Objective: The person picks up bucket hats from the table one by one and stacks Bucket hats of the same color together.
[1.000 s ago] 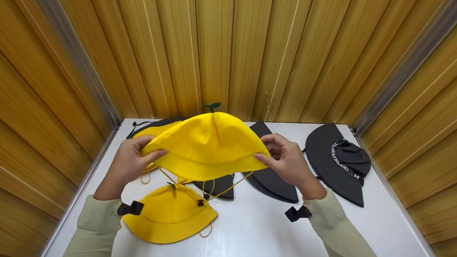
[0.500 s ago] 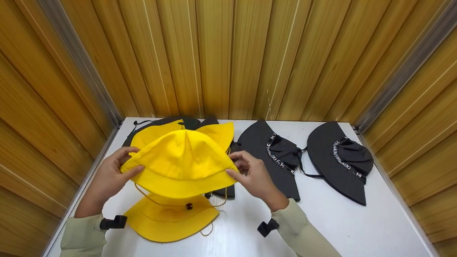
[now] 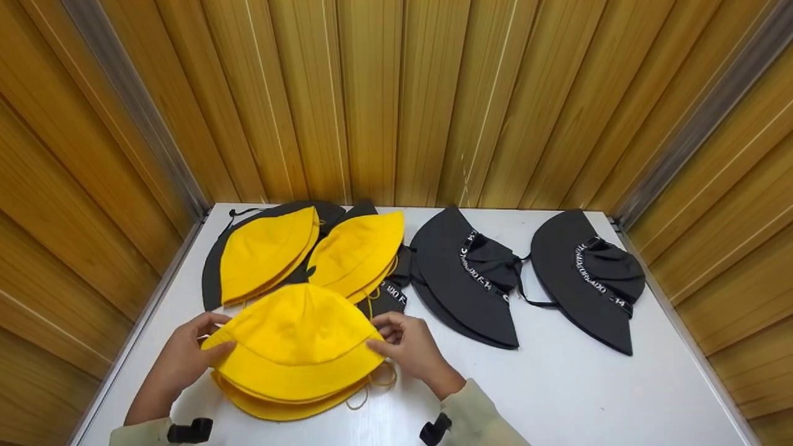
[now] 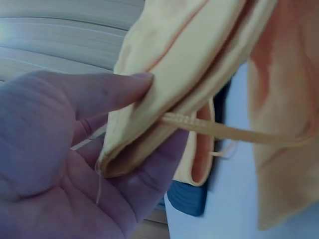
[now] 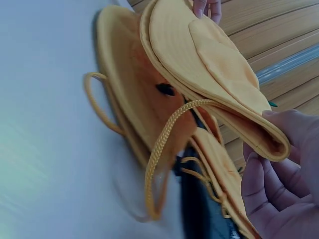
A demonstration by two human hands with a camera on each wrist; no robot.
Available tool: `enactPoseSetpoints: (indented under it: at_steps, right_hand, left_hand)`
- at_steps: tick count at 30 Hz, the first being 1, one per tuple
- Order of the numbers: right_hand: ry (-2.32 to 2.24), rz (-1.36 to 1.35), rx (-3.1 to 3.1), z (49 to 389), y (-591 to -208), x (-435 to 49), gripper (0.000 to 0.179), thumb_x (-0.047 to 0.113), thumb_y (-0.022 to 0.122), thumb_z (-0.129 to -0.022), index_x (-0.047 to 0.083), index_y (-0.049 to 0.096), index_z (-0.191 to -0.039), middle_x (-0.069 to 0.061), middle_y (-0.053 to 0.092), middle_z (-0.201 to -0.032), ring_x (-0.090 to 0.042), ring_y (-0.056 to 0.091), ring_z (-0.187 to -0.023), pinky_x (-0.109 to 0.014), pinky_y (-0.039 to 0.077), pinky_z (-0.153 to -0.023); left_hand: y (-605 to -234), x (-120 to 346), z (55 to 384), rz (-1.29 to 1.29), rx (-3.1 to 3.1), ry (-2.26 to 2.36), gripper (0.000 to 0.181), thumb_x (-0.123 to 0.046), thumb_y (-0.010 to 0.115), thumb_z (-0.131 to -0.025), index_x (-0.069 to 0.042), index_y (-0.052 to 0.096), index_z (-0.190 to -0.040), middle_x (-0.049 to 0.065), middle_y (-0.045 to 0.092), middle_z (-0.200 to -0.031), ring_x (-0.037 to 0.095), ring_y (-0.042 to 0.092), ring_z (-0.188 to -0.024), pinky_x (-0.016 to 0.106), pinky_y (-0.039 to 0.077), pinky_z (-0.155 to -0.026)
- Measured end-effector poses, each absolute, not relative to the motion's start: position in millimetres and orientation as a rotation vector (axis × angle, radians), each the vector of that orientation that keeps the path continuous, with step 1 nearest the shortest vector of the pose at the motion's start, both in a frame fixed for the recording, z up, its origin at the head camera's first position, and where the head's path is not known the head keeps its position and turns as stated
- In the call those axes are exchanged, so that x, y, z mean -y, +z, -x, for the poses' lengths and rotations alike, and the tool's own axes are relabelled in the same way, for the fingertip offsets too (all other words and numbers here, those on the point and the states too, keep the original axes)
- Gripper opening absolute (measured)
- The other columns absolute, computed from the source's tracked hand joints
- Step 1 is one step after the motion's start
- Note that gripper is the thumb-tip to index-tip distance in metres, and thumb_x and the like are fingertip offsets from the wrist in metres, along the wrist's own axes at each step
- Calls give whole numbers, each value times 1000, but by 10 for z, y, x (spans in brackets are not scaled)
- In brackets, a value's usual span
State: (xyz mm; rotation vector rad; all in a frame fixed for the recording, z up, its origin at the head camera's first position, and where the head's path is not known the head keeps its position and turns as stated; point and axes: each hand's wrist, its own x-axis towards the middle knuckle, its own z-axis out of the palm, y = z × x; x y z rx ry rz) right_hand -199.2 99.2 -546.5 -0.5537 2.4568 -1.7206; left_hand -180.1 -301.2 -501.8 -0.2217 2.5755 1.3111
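A folded yellow bucket hat (image 3: 297,334) with a small green sprout (image 3: 311,271) on its crown is held by both hands. My left hand (image 3: 186,353) pinches one brim corner, thumb on top and fingers beneath. At the opposite corner my right hand (image 3: 412,347) pinches the brim the same way. In the right wrist view a yellow cord (image 5: 164,139) loops down from the held hat. Directly beneath is a second yellow bucket hat (image 3: 272,410), lying on the white table and mostly covered by the first in the head view.
Two more yellow hats (image 3: 266,251) (image 3: 356,251) lie behind, on top of dark hats (image 3: 210,279). To the right are folded black hats (image 3: 461,285) (image 3: 582,279) with lettered bands and straps. Wood-patterned walls (image 3: 372,99) enclose the white table (image 3: 557,396).
Both hands have brought the yellow hat down and toward the left front, from above the table to close over the lower yellow hat. The hats behind have come into view.
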Motion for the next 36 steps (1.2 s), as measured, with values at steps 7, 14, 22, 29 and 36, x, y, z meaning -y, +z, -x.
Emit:
enactPoseSetpoints:
  at_steps: [7,14,22,29,36]
  right_hand:
    - [-1647,460,-2433,1952,-5637,-873,27,23,81,-89,14,75,-114,-3,74,-95,-8,66,-80,-19,56,-73]
    - [-1563,429,-2464,1942,-5699,-814,26,23,82,-88,15,77,-111,1,71,-89,-6,61,-73,-20,54,-67]
    - [-1436,493,-2599,1948,-5786,-770,21,19,83,-86,13,77,-106,2,68,-88,-8,60,-73,-19,53,-65]
    - [-1308,466,-2670,1921,-5731,-694,22,21,82,-87,14,77,-106,0,66,-93,-14,61,-81,-20,52,-71]
    - [-1202,550,-2828,1838,-5578,-548,25,18,80,-87,15,77,-111,1,62,-117,-15,56,-108,-31,56,-95]
  left_hand:
    - [-5217,3067,1742,316,-2513,1235,51,-23,78,-91,-6,57,-135,15,63,-119,30,57,-111,31,61,-88]
    - [-5317,3082,1752,370,-2516,1068,50,-22,78,-91,-2,59,-134,25,61,-124,28,58,-97,32,59,-80]
    - [-5383,2974,1768,410,-2522,938,45,-18,75,-93,3,59,-130,24,64,-113,25,57,-86,29,55,-71]
    - [-5388,2971,1777,392,-2522,890,47,-17,73,-95,5,56,-132,27,64,-116,26,58,-89,34,56,-76]
    - [-5227,2829,1819,364,-2571,804,58,-14,75,-92,6,49,-141,33,58,-125,34,60,-100,51,57,-91]
